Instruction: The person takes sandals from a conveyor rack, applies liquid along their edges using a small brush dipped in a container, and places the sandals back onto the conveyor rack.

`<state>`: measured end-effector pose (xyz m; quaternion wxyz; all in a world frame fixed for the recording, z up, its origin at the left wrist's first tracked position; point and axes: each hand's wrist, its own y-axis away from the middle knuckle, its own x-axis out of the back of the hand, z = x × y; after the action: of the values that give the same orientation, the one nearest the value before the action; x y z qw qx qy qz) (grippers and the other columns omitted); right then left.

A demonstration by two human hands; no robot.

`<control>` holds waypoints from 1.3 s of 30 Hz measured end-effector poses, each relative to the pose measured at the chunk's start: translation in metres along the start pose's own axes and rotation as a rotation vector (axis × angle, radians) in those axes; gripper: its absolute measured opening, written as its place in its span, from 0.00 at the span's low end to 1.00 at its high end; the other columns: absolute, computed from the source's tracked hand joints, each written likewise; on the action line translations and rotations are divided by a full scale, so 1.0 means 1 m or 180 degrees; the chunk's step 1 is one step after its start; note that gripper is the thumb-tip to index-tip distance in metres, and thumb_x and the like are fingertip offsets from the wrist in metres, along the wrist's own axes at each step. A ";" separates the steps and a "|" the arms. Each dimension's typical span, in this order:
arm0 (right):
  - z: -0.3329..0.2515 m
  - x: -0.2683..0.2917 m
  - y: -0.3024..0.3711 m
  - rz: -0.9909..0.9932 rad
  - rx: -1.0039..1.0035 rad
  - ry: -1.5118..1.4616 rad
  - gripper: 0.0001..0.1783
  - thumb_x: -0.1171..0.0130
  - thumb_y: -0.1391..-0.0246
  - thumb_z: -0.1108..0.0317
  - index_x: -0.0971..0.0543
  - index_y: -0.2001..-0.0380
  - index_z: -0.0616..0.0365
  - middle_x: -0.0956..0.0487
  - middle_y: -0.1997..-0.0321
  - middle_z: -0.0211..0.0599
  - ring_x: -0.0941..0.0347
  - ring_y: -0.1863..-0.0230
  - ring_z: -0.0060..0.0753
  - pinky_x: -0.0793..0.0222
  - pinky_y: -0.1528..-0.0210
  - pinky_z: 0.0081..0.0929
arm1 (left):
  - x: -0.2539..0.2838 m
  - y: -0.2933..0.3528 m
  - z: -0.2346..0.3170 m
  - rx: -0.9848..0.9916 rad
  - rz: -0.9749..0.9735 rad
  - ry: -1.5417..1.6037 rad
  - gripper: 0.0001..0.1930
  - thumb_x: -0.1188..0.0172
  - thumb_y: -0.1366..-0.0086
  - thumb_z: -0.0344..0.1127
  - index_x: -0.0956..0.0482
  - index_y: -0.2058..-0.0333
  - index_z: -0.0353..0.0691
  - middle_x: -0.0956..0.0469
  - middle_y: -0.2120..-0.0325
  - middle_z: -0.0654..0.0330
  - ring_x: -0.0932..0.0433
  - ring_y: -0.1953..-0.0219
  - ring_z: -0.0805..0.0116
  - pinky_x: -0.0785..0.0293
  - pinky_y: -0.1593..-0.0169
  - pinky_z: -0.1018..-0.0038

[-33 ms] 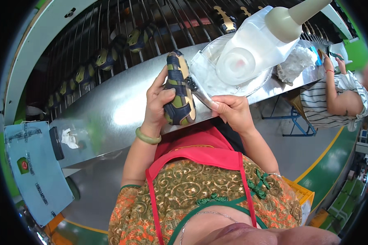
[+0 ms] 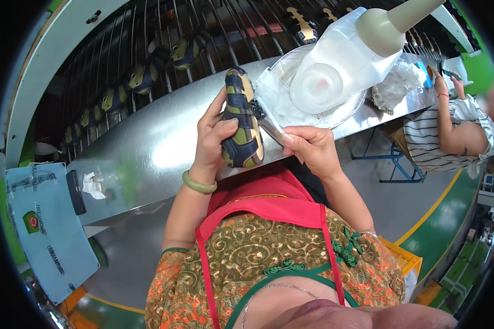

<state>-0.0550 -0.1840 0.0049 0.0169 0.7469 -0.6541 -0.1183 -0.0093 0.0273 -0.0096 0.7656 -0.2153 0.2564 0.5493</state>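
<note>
My left hand [image 2: 213, 131] is closed around a small navy, olive and tan sandal [image 2: 240, 123]. The sandal is held on its side above the near edge of the metal bench, its beige sole edge turned to the right. In my right hand [image 2: 313, 149] the pale handle of a brush [image 2: 270, 125] is pinched between thumb and fingers. The brush's dark bristles touch the sole edge of the sandal. Just beyond my right hand, a large translucent squeeze bottle [image 2: 335, 66] with a beige spout lies tilted over a clear round dish [image 2: 357, 107] with white material in it.
Several similar sandals [image 2: 142, 78] sit on the metal rods [image 2: 225, 41] of a rack beyond the bench [image 2: 164, 137]. A blue box [image 2: 49, 230] stands at the left, near a crumpled white tissue [image 2: 94, 186]. At the right, a co-worker [image 2: 450, 129] sits by a white fluffy heap [image 2: 400, 85].
The brush head has shifted slightly along the sandal's sole edge, away from me. The sandal has moved a touch to the right; all else looks the same.
</note>
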 end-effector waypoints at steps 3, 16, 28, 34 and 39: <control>0.003 -0.001 -0.005 0.0143 0.0175 -0.0008 0.09 0.38 0.47 0.70 0.18 0.65 0.65 0.22 0.76 0.27 0.31 0.76 0.13 0.34 0.72 0.14 | -0.005 0.002 -0.003 0.0065 0.0103 -0.0255 0.39 0.43 0.46 0.29 0.48 0.37 0.31 0.25 0.55 0.47 0.22 0.57 0.63 0.25 0.51 0.70; 0.000 0.013 -0.038 0.0735 0.0791 0.0829 0.09 0.35 0.51 0.72 0.18 0.66 0.66 0.21 0.75 0.29 0.30 0.75 0.15 0.34 0.71 0.15 | -0.009 0.005 -0.001 0.0344 -0.0104 -0.0463 0.41 0.39 0.49 0.34 0.45 0.37 0.31 0.25 0.56 0.47 0.22 0.57 0.64 0.26 0.52 0.72; -0.001 0.016 -0.024 0.0219 0.0524 0.0761 0.09 0.32 0.58 0.75 0.17 0.69 0.65 0.18 0.73 0.31 0.27 0.72 0.15 0.30 0.68 0.15 | -0.007 0.005 -0.002 0.0402 0.0065 -0.0247 0.35 0.44 0.42 0.41 0.42 0.40 0.27 0.24 0.58 0.48 0.20 0.63 0.64 0.21 0.58 0.72; -0.001 0.010 -0.010 0.0049 0.0176 0.0611 0.09 0.32 0.58 0.76 0.17 0.69 0.64 0.20 0.76 0.29 0.31 0.79 0.13 0.37 0.78 0.13 | -0.004 0.002 -0.001 0.0361 0.0189 0.0062 0.26 0.50 0.36 0.39 0.37 0.43 0.28 0.24 0.58 0.53 0.23 0.60 0.69 0.25 0.55 0.76; -0.006 0.008 0.000 0.0014 0.0000 0.0670 0.09 0.33 0.56 0.77 0.17 0.68 0.65 0.18 0.71 0.33 0.26 0.70 0.16 0.30 0.67 0.15 | -0.005 0.000 0.002 0.0441 0.0408 0.0222 0.24 0.51 0.35 0.37 0.36 0.44 0.28 0.24 0.59 0.54 0.23 0.59 0.69 0.26 0.52 0.74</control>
<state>-0.0534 -0.1924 0.0093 0.0858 0.7537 -0.6504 -0.0392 -0.0102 0.0250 -0.0050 0.7326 -0.1639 0.3336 0.5702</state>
